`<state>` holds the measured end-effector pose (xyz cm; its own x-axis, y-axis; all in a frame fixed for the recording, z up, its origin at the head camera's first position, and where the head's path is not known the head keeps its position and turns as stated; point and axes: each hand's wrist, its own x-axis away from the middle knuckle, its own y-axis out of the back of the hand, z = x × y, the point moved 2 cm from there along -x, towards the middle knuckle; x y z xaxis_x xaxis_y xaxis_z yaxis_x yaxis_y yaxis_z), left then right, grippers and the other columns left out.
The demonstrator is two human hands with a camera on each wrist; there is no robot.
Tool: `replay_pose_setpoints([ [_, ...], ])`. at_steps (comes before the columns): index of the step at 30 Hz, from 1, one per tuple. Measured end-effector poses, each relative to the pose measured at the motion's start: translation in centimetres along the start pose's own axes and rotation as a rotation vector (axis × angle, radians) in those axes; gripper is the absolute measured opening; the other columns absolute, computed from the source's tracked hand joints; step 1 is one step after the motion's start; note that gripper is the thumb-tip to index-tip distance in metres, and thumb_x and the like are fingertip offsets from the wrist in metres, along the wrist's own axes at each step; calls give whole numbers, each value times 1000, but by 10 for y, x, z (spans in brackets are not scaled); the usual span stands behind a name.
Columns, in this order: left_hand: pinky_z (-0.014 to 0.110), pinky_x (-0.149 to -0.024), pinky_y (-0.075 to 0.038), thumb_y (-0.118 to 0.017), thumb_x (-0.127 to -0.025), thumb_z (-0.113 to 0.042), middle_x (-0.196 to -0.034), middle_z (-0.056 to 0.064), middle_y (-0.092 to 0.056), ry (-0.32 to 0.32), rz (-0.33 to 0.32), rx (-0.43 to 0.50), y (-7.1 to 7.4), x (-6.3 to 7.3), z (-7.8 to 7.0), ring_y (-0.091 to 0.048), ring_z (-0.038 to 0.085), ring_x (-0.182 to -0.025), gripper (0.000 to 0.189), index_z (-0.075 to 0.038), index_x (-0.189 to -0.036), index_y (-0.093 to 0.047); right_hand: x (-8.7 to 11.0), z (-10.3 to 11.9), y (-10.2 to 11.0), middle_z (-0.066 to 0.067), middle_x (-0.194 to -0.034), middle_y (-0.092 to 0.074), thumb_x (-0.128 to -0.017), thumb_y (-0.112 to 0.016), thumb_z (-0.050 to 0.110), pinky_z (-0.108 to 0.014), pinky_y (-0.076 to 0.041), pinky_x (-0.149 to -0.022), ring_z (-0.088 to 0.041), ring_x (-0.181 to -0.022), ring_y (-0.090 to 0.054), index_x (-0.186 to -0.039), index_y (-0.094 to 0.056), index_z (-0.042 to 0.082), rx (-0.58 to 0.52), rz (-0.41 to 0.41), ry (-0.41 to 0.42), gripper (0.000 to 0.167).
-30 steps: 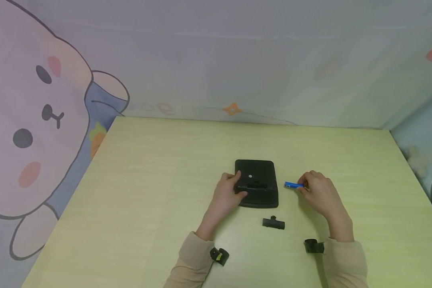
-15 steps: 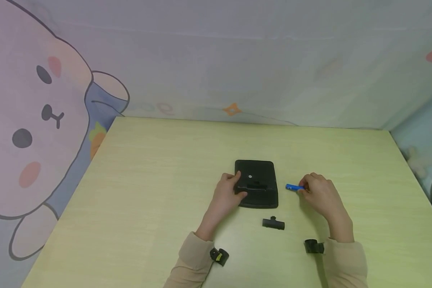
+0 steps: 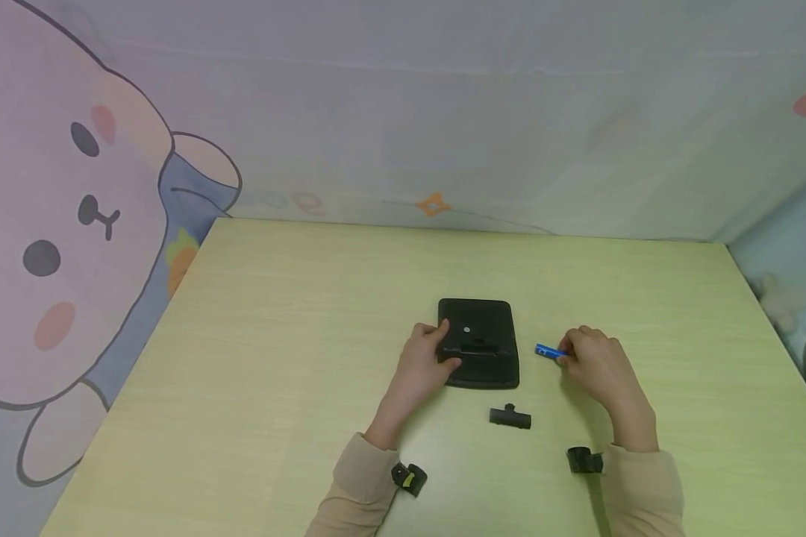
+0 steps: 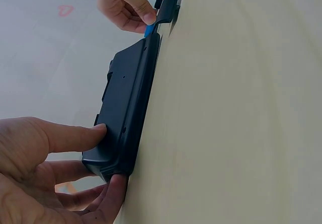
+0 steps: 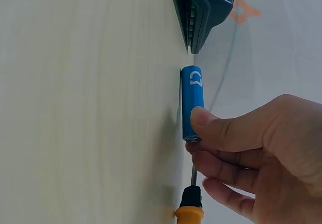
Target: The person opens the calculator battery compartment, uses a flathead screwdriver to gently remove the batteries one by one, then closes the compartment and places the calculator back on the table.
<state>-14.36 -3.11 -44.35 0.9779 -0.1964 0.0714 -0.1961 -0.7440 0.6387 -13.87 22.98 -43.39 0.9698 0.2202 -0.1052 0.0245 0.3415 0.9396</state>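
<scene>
On the pale wood-grain desk [image 3: 295, 335], a flat, black, rectangular plastic device [image 3: 486, 321] is gripped at its left edge between the thumb and fingers of the left hand [image 3: 425, 358]. To its right, a blue cylindrical battery [image 3: 548, 351] is pinched by the right hand [image 3: 599, 364], apart from the device. On the near side, a small black bar with a tab [image 3: 510, 418] is seen. By the right hand's fingers, an orange-and-black-handled tool with a metal shaft [image 5: 190, 213] is partly shown.

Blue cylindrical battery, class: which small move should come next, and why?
Probably carry the blue battery left toward the slot in the black plastic device: the right hand pinches it clear of the device, the left hand grips the device's edge, and the small black T-shaped piece lies apart.
</scene>
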Motion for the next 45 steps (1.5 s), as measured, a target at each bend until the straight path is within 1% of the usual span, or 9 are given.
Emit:
replay_pose_setpoints([
  [8, 35, -80, -48, -72, -85, -13, -130, 22, -49, -2, 2, -3, 0, 0, 0, -53, 23, -96, 64, -1, -141, -45, 0, -2, -2, -7, -74, -60, -79, -73, 4, -37, -41, -59, -21, -67, -53, -82, -66, 1, -3, 23, -13, 8],
  [14, 33, -77, -48, -72, -85, -13, -130, 22, -49, 2, 2, -2, 0, 0, 0, -52, 22, -93, 64, -1, -141, -45, 0, -2, -2, -6, -75, -60, -80, -72, 4, -38, -41, -61, -21, -69, -53, -83, -66, 2, -9, 39, -29, 7],
  [23, 30, -74, -46, -72, -84, -13, -129, 22, -50, -4, -2, -9, 1, 0, 0, -51, 20, -90, 64, 0, -141, -45, 0, -2, -1, -7, -76, -61, -81, -71, 5, -37, -41, -62, -21, -70, -56, -84, -67, 2, -19, 46, -38, 6],
  [32, 34, -78, -48, -72, -84, -13, -129, 22, -49, -6, 1, -5, 0, -1, -1, -52, 23, -94, 64, 0, -141, -45, 1, -2, 2, -8, -79, -62, -82, -70, 7, -40, -43, -65, -22, -72, -57, -85, -68, 1, -24, 59, -43, 7],
  [38, 36, -80, -48, -72, -85, -13, -129, 22, -50, -13, 0, -8, 2, -1, -1, -53, 24, -95, 64, 0, -141, -45, 1, -1, 5, -10, -81, -62, -83, -69, 9, -42, -44, -66, -24, -74, -58, -88, -68, 0, -20, 53, -40, 11],
  [43, 37, -82, -48, -72, -85, -13, -129, 22, -49, -6, -10, -9, 4, -1, 0, -53, 24, -96, 63, -1, -141, -45, -1, 1, 6, -10, -81, -62, -84, -68, 10, -40, -43, -66, -24, -74, -56, -89, -68, 0, -17, 39, -32, 11],
  [45, 37, -81, -48, -72, -85, -13, -129, 23, -49, -3, -12, -1, 4, 0, 0, -52, 24, -95, 64, -1, -141, -45, -2, 2, 7, -10, -80, -61, -85, -67, 10, -40, -42, -65, -24, -73, -55, -89, -68, 0, -17, 29, -32, 10],
])
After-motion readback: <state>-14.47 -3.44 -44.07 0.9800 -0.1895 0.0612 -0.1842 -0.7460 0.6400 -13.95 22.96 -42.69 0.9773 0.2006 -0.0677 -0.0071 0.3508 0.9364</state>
